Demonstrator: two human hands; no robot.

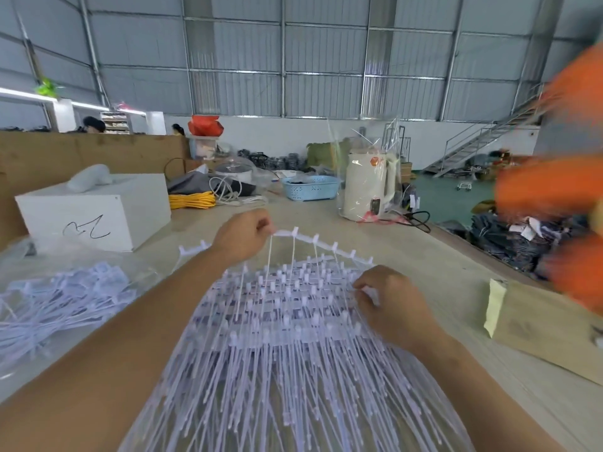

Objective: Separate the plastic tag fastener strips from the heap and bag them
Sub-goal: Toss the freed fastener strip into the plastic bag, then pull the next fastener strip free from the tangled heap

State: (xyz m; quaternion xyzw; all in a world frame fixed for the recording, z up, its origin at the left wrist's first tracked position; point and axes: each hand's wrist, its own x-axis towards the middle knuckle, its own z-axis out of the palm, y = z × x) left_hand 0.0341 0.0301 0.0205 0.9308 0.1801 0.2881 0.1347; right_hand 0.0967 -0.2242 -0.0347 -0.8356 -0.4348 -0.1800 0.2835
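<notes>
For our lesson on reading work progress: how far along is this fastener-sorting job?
Done: a batch of strips lies apart on clear plastic at left, whether bagged is unclear. In hand: the left hand pinches one strip lifted off the heap; the right hand pinches another. Left: most of the heap.

I see bare table (434, 256) right of the heap (277, 321); left of it lies a bagged pile (58, 298), with a white box (94, 210) beyond.

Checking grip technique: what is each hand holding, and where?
Left hand pinches one strip at its end. Right hand pinches the heap at its right edge.
</notes>
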